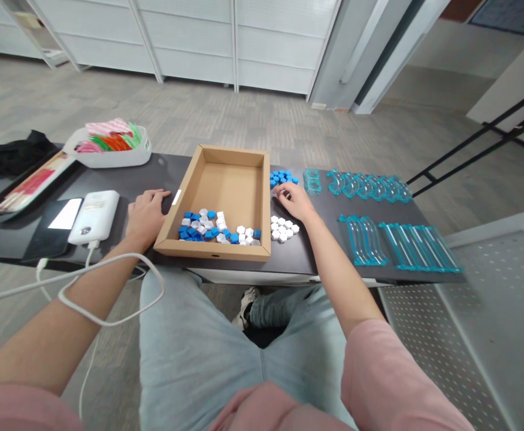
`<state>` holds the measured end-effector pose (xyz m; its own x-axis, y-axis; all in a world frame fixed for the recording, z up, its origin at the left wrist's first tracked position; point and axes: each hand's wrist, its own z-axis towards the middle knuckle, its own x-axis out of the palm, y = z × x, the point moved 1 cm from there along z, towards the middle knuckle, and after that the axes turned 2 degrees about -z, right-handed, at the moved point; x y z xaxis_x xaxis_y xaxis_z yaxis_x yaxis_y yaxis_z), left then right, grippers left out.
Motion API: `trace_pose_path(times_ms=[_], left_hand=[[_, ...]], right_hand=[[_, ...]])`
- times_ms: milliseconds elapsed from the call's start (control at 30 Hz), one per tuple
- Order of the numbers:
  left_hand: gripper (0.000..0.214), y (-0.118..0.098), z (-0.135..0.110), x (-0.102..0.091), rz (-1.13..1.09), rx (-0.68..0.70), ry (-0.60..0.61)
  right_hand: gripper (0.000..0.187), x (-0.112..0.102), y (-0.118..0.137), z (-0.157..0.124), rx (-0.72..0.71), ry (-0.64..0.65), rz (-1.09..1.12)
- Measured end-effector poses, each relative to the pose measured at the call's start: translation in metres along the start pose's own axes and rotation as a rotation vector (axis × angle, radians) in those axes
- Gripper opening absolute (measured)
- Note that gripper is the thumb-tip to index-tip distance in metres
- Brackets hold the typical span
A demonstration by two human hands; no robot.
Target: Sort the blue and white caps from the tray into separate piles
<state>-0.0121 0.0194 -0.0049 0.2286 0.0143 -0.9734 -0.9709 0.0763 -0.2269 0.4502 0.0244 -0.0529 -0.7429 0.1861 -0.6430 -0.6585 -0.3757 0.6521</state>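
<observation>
My left hand [146,214] lies on the dark table beside the left wall of the cardboard box [239,250], its fingers stretched out and holding nothing. Inside the box, mixed blue and white small hexagonal pieces [208,226] are gathered along the near side. To the right of the box, my right hand [293,200] is low over the table with its fingers curled together; what they pinch, if anything, is too small to make out. Just beyond it sits a cluster of blue hexagonal pieces [282,177]. A group of white hexagonal pieces [283,228] lies nearer to me.
Clear teal plastic track pieces, curved [365,185] and straight [418,246], lie in rows on the right. At left are a white power bank [94,216] with cables, a phone [55,228], a black tray [1,209] and a white basket [122,157] of colourful strips.
</observation>
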Motion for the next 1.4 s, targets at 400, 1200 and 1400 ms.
trace_pose_path(times_ms=[400,1200,1400], left_hand=[[0.069,0.01,0.005,0.015,-0.064,0.036,-0.074],[0.072,0.001,0.0,0.005,-0.107,0.012,-0.05],[0.076,-0.006,-0.003,-0.004,-0.045,0.001,-0.002]], right_hand=[[0.017,0.011,0.118,0.016,-0.348,0.243,-0.075],[0.046,-0.062,0.023,-0.07,0.21,-0.068,0.042],[0.045,-0.045,0.014,-0.09,0.264,-0.074,0.117]])
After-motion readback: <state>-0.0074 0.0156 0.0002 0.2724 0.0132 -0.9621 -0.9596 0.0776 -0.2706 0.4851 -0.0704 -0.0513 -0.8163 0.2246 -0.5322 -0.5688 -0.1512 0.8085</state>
